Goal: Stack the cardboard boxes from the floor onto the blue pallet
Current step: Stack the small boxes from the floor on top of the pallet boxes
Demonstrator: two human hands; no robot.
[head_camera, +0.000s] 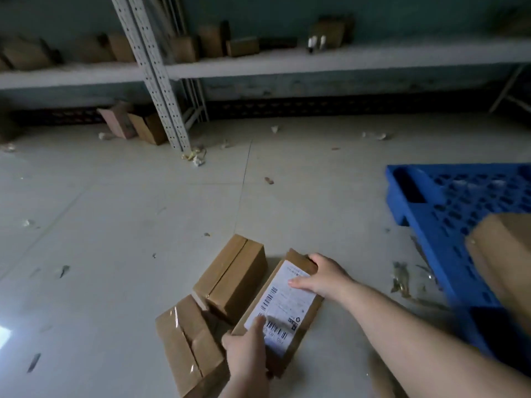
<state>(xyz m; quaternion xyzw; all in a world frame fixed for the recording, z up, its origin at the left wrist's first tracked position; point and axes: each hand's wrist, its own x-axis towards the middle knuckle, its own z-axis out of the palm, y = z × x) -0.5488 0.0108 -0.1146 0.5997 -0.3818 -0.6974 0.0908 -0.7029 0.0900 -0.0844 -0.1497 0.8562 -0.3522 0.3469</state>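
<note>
Your left hand [248, 350] and right hand [321, 275] grip the labelled box [283, 305]; two boxes [230, 278] beside them remain, one box [505, 254] already on the blue pallet [431, 202].

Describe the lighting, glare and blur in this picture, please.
Head view: dim, bluish light; glare patch on the floor at the left edge; shelf boxes soft and blurred; wide-angle bending tilts the upright post; the labelled box between both hands is fairly sharp.
</note>
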